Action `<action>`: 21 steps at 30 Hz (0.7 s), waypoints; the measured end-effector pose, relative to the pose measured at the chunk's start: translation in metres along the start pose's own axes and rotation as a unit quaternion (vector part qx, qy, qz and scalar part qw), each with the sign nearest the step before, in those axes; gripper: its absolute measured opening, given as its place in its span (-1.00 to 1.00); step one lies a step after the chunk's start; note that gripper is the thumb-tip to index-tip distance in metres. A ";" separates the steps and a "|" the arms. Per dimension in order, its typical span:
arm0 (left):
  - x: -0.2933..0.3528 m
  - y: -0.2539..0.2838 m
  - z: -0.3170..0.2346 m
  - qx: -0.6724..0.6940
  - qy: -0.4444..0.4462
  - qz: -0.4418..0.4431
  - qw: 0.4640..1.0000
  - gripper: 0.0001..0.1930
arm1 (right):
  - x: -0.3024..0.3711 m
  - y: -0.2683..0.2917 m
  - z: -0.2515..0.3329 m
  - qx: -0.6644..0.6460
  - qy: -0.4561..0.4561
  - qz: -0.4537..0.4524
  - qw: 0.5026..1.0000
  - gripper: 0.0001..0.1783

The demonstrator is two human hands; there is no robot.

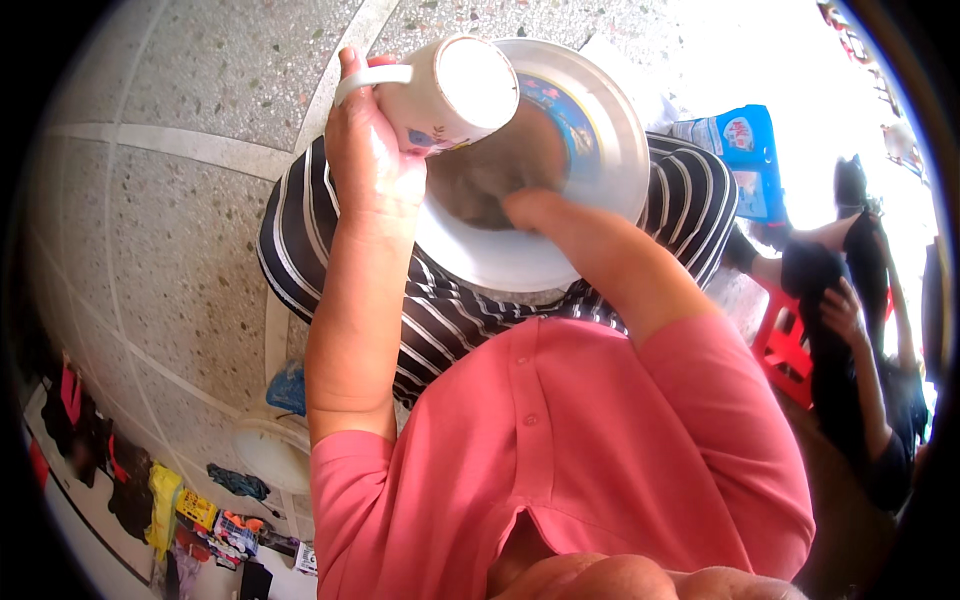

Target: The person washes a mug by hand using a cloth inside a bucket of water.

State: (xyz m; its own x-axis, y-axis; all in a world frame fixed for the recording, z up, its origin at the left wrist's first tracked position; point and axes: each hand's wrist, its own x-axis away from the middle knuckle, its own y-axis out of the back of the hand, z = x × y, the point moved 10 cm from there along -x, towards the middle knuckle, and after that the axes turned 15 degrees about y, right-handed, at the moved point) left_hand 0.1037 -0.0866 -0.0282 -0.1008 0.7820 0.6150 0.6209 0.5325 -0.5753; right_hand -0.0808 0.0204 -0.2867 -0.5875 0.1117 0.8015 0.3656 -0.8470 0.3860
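Observation:
My left hand [375, 160] is closed round a white mug [445, 100] with a small printed pattern, its handle pointing left. The mug is tipped so that its pale base faces up, over the left side of a round whitish basin [622, 150]. Below it in the basin is murky brownish water [495, 165]. My right hand [525, 210] reaches down into this water, and its fingers are hidden there. A blue printed picture [555, 110] shows on the basin's inner far side.
A blue detergent pouch [745, 160] stands right of my striped knees. Beyond it, a person in dark clothes [850, 330] is beside a red plastic stool [785, 345]. At the lower left are a pale round tub [268, 450] and several packets [195, 508] on the speckled floor [190, 220].

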 end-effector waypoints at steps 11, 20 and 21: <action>-0.019 0.007 0.031 -0.064 0.021 -0.043 0.997 -0.59 | 0.072 0.095 0.003 0.114 0.090 -0.182 0.972 -0.80; -0.024 0.041 0.065 -0.210 0.050 -0.129 0.968 -0.56 | 0.193 0.091 0.016 -0.662 0.229 -0.561 0.441 -0.87; -0.024 0.041 0.067 -0.212 0.045 -0.129 0.968 -0.61 | 0.201 0.094 0.020 -0.671 0.255 -0.575 0.393 -0.87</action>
State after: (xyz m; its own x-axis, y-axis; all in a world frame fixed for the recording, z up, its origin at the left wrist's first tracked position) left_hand 0.0799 -0.0614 -0.1025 -0.2385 0.5995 0.7640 0.8494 0.5101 -0.1351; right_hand -0.1502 -0.0266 -0.0802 -0.0015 0.9926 0.1217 -0.8620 0.0604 -0.5033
